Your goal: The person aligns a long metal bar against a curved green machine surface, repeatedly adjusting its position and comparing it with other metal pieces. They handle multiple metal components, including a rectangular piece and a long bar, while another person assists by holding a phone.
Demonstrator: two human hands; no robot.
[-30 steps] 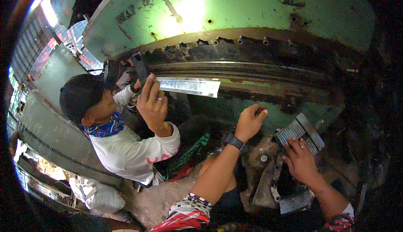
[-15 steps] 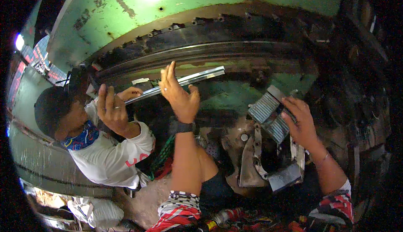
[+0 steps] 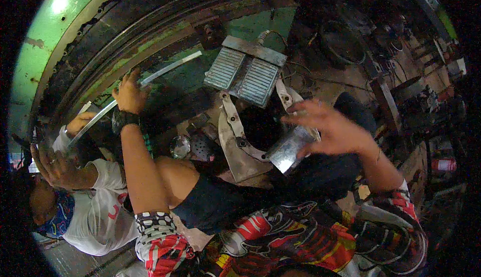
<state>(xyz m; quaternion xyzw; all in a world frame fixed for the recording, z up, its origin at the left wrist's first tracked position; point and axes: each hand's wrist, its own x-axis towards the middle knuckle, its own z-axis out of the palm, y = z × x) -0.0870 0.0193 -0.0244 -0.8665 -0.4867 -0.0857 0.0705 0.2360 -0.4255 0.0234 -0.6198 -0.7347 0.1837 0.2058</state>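
My left hand [image 3: 131, 95], with a dark watch at the wrist, is closed around the middle of a long, thin, shiny metal strip [image 3: 173, 67]. The strip slants up to the right, and a co-worker's hand [image 3: 80, 122] is at its lower left end. My right hand [image 3: 333, 129] is blurred, its fingers spread over a silvery metal plate [image 3: 290, 152]; whether it touches the plate I cannot tell. Beyond it is a double foot pedal [image 3: 245, 71] with ribbed metal treads. A curved, pale metal frame [image 3: 231, 144] with bolts joins the pedal and the plate.
At the left sits the co-worker in a white shirt [image 3: 102, 222], another hand [image 3: 56, 166] raised. A green machine [image 3: 45, 41] with a long dark bed curves across the upper left. Cables [image 3: 295, 71] trail from the pedal, and cluttered metal parts [image 3: 396, 76] lie at the right.
My view has swung right and down. My left hand, spread in front of the strip before, has closed on it. My right hand has left the pedal and come nearer, over the silvery plate.
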